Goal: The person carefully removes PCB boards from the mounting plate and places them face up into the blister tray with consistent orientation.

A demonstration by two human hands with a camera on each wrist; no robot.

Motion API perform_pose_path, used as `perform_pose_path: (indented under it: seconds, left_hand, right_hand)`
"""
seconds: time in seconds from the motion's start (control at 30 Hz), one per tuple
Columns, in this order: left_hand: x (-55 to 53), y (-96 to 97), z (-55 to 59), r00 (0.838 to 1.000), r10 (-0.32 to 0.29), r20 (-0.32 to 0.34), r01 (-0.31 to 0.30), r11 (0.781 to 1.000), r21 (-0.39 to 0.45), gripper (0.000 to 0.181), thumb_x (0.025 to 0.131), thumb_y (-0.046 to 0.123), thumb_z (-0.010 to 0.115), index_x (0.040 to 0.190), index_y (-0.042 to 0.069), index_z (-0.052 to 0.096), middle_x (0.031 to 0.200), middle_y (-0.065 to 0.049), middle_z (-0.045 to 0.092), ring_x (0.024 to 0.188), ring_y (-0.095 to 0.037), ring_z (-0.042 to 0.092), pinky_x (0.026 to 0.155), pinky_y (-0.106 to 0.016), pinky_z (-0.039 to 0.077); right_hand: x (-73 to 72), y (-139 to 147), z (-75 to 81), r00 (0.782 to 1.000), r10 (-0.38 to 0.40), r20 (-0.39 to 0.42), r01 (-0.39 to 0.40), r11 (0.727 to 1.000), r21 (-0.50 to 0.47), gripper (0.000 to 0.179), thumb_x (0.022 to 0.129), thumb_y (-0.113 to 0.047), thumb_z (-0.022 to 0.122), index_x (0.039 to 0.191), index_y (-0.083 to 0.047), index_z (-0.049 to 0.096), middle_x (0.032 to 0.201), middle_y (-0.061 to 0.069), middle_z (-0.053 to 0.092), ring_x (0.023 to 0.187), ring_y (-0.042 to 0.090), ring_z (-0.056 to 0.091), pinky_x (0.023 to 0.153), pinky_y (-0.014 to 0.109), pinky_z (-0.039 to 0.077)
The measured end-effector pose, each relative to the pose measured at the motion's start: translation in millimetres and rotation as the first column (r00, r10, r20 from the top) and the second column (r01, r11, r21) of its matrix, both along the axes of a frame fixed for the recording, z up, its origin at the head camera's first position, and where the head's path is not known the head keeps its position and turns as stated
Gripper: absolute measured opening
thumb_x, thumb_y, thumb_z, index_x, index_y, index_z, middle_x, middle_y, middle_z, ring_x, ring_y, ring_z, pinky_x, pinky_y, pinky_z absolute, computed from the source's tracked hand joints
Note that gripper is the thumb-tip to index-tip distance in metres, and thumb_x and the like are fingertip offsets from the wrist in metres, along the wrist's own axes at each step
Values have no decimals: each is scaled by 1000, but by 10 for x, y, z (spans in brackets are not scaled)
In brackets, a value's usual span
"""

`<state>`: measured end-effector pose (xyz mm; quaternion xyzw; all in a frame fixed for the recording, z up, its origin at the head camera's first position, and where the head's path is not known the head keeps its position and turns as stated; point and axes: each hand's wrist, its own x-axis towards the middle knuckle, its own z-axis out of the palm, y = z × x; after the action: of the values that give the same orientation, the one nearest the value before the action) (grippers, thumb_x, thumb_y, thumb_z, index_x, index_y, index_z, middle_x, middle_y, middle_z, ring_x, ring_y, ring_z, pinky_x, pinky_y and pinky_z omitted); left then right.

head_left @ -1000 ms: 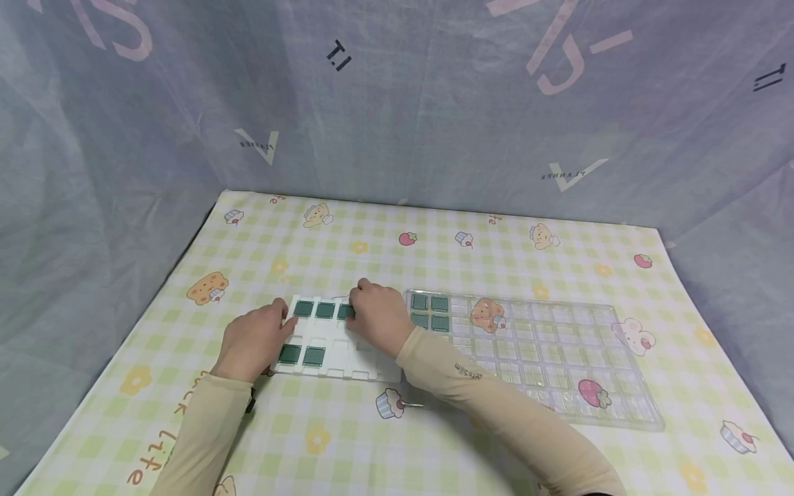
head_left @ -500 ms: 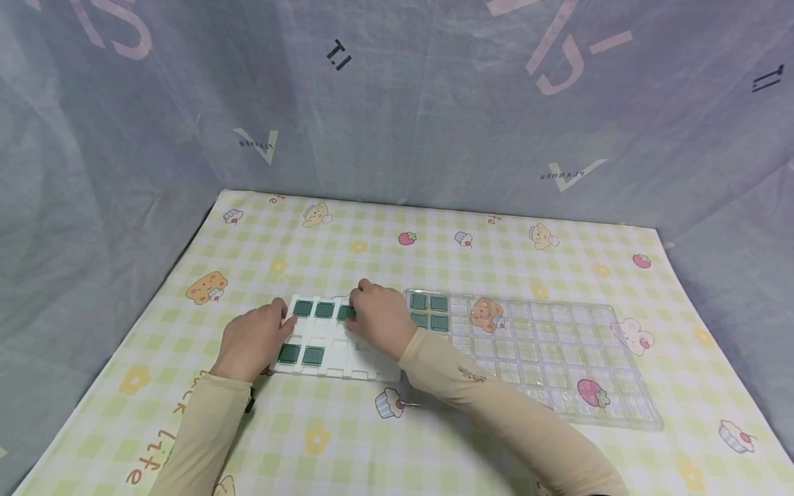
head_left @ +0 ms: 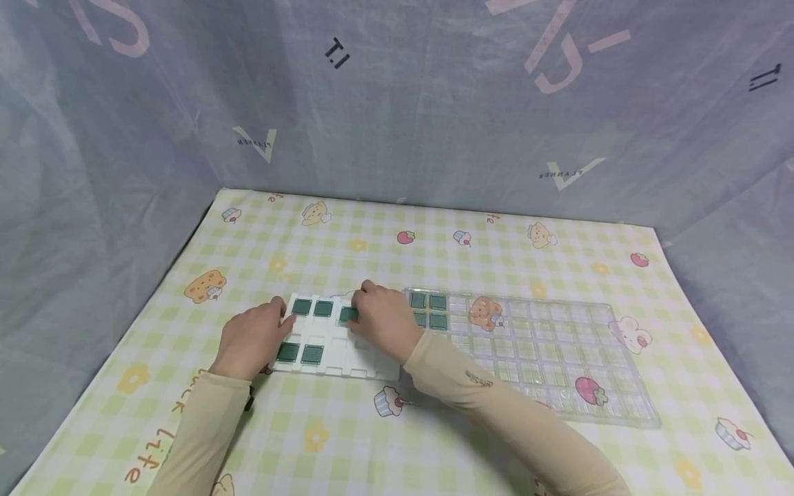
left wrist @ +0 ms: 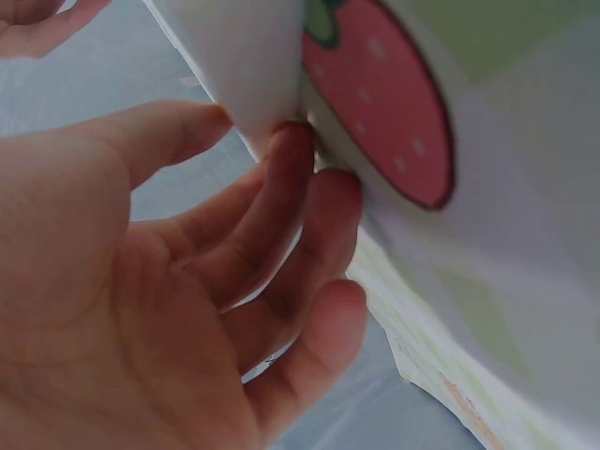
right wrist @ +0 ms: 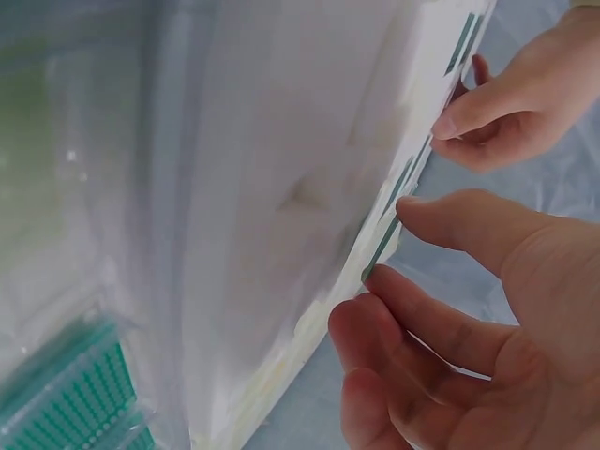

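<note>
A white tray (head_left: pixel 324 332) with shallow pockets lies on the table, carrying several square green chips. My left hand (head_left: pixel 250 339) holds its left edge, the thumb reaching over the top; the left wrist view has the fingertips (left wrist: pixel 330 202) curled at that edge. Between thumb and index finger my right hand (head_left: pixel 386 320) pinches a green chip (right wrist: pixel 382 246) on edge at the tray's back row. From the head, part of this chip (head_left: pixel 347 315) is hidden by the fingers. Two other chips (head_left: pixel 312 354) sit in the front left pockets.
To the right lies a long clear compartment tray (head_left: pixel 527 351), with several green chips (head_left: pixel 438 322) in its back left cells. My right forearm (head_left: pixel 496 410) crosses over its front left part. A checked cloth (head_left: pixel 347 430) covers the table; grey fabric (head_left: pixel 403 124) hangs behind.
The pinched chip has shifted slightly right with my right hand, widening the gap to the chip on its left. My left hand stays on the white tray.
</note>
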<state>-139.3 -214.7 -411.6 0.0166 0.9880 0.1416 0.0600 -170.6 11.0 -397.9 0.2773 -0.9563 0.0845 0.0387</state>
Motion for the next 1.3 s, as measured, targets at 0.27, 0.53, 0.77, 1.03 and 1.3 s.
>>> perform_pose_path:
  seconds: [0.27, 0.53, 0.77, 1.03, 1.3]
  left_hand:
    - [2, 5, 3, 1000, -2, 0, 2, 1000, -3, 26, 104, 28, 57, 104, 2, 58, 66, -6, 58, 55, -20, 50, 50, -32, 35]
    - [12, 5, 10, 1000, -2, 4, 2, 1000, -10, 27, 104, 28, 57, 106, 1, 59, 68, -7, 59, 56, -19, 50, 51, -32, 36]
    - [22, 11, 14, 1000, -2, 6, 2, 1000, -11, 28, 104, 28, 56, 106, 1, 59, 69, -7, 60, 56, -20, 51, 52, -33, 36]
    - [24, 19, 17, 1000, -6, 1, 6, 1000, -10, 28, 104, 28, 56, 106, 0, 59, 69, -7, 60, 56, -19, 50, 51, -32, 36]
    - [18, 7, 13, 1000, -10, 2, 10, 1000, -10, 28, 105, 28, 55, 106, 1, 58, 66, -6, 58, 54, -19, 50, 50, -32, 35]
  right_hand:
    - [57, 112, 5, 1000, 0, -21, 0, 1000, -17, 22, 86, -29, 80, 100, -12, 78, 90, 1, 69, 71, 14, 66, 58, 28, 52]
    - [116, 228, -32, 1000, -17, -18, 16, 999, -41, 23, 83, -31, 81, 99, -15, 78, 95, 0, 71, 68, 11, 64, 51, 24, 45]
    - [189, 349, -63, 998, -15, -68, 11, 998, -61, 23, 81, -30, 83, 97, -15, 78, 93, -1, 71, 65, 11, 63, 53, 25, 47]
    - [278, 524, -50, 999, -38, -15, 36, 994, -105, 24, 81, -28, 82, 100, -13, 77, 97, 0, 70, 75, 13, 68, 60, 28, 53]
    - [359, 681, -69, 997, -80, 8, 81, 992, -99, 25, 81, -28, 85, 99, -13, 76, 93, -2, 67, 69, 9, 58, 61, 26, 48]
